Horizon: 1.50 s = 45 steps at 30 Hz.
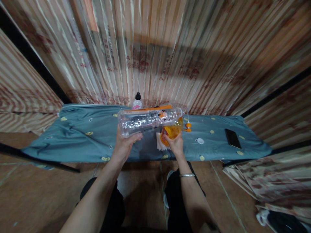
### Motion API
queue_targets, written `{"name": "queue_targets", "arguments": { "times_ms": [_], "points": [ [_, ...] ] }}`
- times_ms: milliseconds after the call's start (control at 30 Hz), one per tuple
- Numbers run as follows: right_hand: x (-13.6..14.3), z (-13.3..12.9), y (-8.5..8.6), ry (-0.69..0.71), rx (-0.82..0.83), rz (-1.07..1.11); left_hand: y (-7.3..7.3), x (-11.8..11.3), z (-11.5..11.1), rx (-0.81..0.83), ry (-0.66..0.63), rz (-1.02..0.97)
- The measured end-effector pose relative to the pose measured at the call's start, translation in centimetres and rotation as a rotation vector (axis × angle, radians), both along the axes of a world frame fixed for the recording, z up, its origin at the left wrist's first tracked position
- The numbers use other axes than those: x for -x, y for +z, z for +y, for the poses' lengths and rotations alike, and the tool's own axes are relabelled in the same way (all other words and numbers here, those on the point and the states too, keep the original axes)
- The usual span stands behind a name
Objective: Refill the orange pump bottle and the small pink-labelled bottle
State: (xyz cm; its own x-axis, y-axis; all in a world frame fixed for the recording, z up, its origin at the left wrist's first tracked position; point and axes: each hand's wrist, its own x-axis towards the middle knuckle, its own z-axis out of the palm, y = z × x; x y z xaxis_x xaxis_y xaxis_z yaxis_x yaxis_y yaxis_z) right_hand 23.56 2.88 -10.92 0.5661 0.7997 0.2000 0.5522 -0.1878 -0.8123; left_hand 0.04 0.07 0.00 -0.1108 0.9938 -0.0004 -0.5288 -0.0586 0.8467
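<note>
Left hand (123,144) is curled round the base of a big clear bottle (141,122), held pretty much crosswise over the teal cloth (77,139), neck off right by the orange bottle (172,130) the right hand (177,144) has gripped.

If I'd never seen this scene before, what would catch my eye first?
Probably the large clear plastic bottle with an orange label, tilted nearly onto its side in the left hand, its neck above a bottle of orange-yellow liquid in the right hand. Next, perhaps, the black phone-like slab lying toward the right end of the teal patterned cloth.
</note>
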Motion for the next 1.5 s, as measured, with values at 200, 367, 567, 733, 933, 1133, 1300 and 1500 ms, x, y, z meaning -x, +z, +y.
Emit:
{"name": "queue_targets", "arguments": {
  "times_ms": [200,367,567,733,933,1133,1300,1500],
  "points": [
    [0.1,-0.08,-0.05,-0.003,-0.004,-0.005,0.2,0.04,-0.06,-0.016,-0.002,-0.011],
    [0.2,-0.11,0.22,-0.005,0.031,-0.013,0.12,-0.05,-0.04,-0.014,0.003,-0.017],
    [0.07,-0.02,0.11,0.0,0.042,-0.013,0.19,-0.09,-0.03,-0.024,-0.002,-0.02],
    [-0.03,0.11,-0.14,-0.012,0.053,-0.031,0.21,-0.09,-0.01,-0.028,0.007,-0.016],
    [0.04,0.14,-0.31,-0.008,0.036,-0.033,0.22,-0.09,-0.05,-0.02,0.011,-0.002],
    [0.08,0.17,-0.19,-0.006,0.044,-0.057,0.29,-0.16,-0.07,-0.013,0.025,0.007],
    [0.07,0.19,-0.15,-0.004,0.059,-0.056,0.36,-0.16,-0.18,-0.02,0.024,0.016],
    [0.07,0.23,-0.2,-0.015,0.037,-0.06,0.41,-0.18,-0.32,-0.018,0.017,0.015]
  ]
}}
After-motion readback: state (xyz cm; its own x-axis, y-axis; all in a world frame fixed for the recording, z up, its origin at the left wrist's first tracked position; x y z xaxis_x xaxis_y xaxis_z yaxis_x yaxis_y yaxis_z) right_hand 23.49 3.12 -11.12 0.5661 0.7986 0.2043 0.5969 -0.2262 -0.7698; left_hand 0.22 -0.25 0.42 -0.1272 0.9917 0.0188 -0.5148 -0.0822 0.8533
